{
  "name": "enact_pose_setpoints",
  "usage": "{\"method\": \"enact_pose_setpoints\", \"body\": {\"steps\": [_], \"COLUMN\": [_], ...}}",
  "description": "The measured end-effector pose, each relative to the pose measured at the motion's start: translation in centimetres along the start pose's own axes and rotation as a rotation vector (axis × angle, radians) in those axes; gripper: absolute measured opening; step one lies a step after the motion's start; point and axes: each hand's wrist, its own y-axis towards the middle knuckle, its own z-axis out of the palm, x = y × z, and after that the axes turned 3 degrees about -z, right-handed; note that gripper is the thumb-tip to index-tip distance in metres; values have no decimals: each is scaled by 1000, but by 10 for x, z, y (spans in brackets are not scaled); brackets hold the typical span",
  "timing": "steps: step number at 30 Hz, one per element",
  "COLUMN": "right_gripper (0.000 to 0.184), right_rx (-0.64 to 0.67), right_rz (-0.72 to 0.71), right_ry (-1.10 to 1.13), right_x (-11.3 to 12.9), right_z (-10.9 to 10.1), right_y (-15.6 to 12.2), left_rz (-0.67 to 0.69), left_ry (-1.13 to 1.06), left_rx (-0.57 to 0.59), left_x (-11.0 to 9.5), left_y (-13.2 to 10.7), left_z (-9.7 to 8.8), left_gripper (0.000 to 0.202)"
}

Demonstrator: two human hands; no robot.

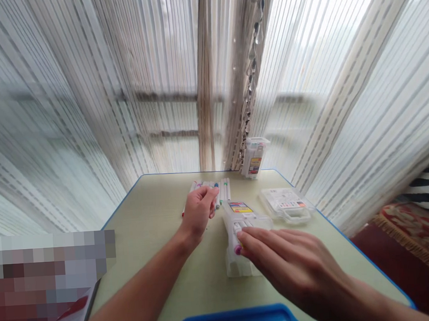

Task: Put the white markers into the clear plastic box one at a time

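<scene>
Fingers of the left hand (200, 206) are curled in, thumb close to the forefinger; the tips are partly hidden, so I cannot tell whether they grip anything. Just behind it, loose markers (223, 190) lie in a row on the table (151, 198), long axes running away from the person, those on the left slanting; they have white barrels with red, blue and green ends. Near the middle, the open case (229, 242) lies lengthwise away from the person, clear plastic, its colourful label at the far part. White markers inside point the same way, a magenta end (238, 250) facing the person. The right hand (296, 259) reaches over the case, fingers flat and together, tips touching these markers; its thumb is hidden, so I cannot tell if it clamps one
</scene>
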Motion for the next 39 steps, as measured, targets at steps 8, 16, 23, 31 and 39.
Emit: {"method": "enact_pose_setpoints", "body": {"steps": [8,16,23,31,39], "right_gripper": [23,20,15,24,22], "right_rx": [50,-27,-266,-263,-225], "right_rz": [-16,10,217,718,739], "right_ry": [-70,0,5,267,408], "right_x": [-1,-2,-37,-107,-109], "right_z": [1,-7,-35,62,85], "right_y": [0,3,24,18,-16], "left_rz": [-3,-11,24,192,275], "left_ry": [8,-6,-40,175,559], "left_rx": [4,-5,-51,-241,-538], "left_x": [0,1,-2,-7,-14], "left_y": [0,0,1,17,37], "left_z": [0,-1,-1,-25,-54], "left_gripper": [37,38,46,58,54]}}
